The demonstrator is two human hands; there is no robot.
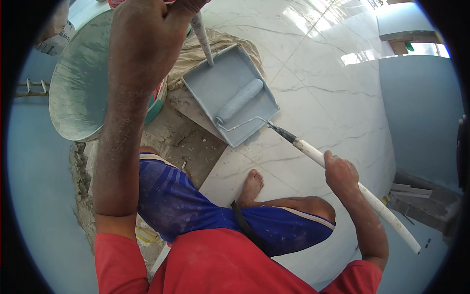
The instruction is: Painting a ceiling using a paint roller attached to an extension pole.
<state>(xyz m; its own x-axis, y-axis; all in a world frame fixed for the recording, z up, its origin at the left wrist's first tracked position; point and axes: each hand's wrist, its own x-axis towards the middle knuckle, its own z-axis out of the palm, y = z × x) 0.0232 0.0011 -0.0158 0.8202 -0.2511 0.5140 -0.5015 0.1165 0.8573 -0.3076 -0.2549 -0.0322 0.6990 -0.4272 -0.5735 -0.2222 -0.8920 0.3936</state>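
While the right hand (341,174), right of centre, wraps its fingers around a long white paint-flecked pole (379,207), the grey-blue, paint-coated cylindrical roller (240,101) at the pole's far end, joined by a bent wire, lies in a square grey-blue paint tray (220,78) in the upper middle. The left hand (147,41) is cut off by the upper edge; its fingers are mostly out of sight, so I cannot tell how they close. Beside it, a whitish, stained stick (201,39) slants into the tray, its top hidden. The left forearm covers part of a wide, round paint-smeared tub (81,83), upper left.
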